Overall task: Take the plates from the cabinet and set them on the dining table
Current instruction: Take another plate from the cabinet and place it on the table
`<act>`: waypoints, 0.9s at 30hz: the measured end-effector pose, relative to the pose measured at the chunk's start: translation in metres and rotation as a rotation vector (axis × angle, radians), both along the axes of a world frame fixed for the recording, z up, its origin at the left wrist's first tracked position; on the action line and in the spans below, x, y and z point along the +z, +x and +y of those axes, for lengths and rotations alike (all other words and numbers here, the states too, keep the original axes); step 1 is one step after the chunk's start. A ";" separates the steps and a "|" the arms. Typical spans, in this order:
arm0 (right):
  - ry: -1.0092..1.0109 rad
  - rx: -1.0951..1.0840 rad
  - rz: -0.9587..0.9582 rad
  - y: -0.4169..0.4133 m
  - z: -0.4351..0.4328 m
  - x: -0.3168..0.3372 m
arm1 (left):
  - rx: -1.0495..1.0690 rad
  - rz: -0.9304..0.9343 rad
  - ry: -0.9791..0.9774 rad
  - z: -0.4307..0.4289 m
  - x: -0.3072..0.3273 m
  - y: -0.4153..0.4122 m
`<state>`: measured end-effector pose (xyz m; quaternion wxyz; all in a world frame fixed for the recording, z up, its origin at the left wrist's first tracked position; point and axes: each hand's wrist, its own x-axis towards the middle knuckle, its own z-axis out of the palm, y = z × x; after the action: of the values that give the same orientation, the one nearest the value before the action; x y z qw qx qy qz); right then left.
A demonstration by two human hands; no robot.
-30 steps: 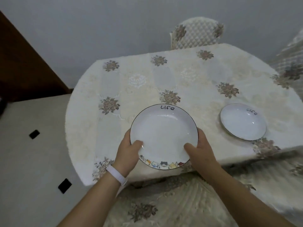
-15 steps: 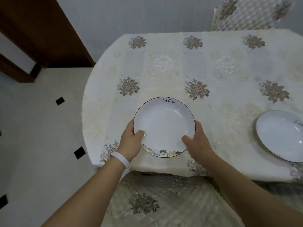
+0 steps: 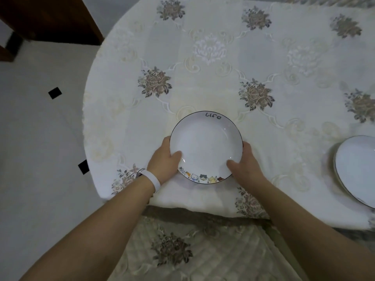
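Plates: two (image 3: 206, 147) (image 3: 359, 169), hands: two (image 3: 165, 161) (image 3: 244, 166)

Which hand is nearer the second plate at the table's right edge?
Right. The right hand grips the held plate on the side facing the second plate; the left hand is on the far side.

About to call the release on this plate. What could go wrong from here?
1. The plate sits close to the table's near edge; a nudge may tip it off.
2. Both thumbs hook over the rim; left hand and right hand could drag it when withdrawing.
3. The tablecloth may slide.
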<state>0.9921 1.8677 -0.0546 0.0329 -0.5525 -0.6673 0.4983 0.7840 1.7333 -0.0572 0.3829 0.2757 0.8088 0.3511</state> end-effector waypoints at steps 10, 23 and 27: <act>0.044 0.059 -0.070 0.000 0.005 -0.014 | -0.048 0.124 -0.081 0.003 -0.012 -0.004; 0.087 0.085 -0.058 0.002 0.004 -0.015 | 0.074 0.056 -0.089 0.002 -0.008 0.006; 0.062 0.061 -0.031 0.003 0.005 -0.012 | 0.199 -0.034 -0.038 -0.004 -0.004 0.010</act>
<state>0.9955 1.8726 -0.0667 0.0245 -0.5383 -0.6993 0.4697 0.7942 1.7291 -0.0609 0.3650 0.1805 0.8321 0.3766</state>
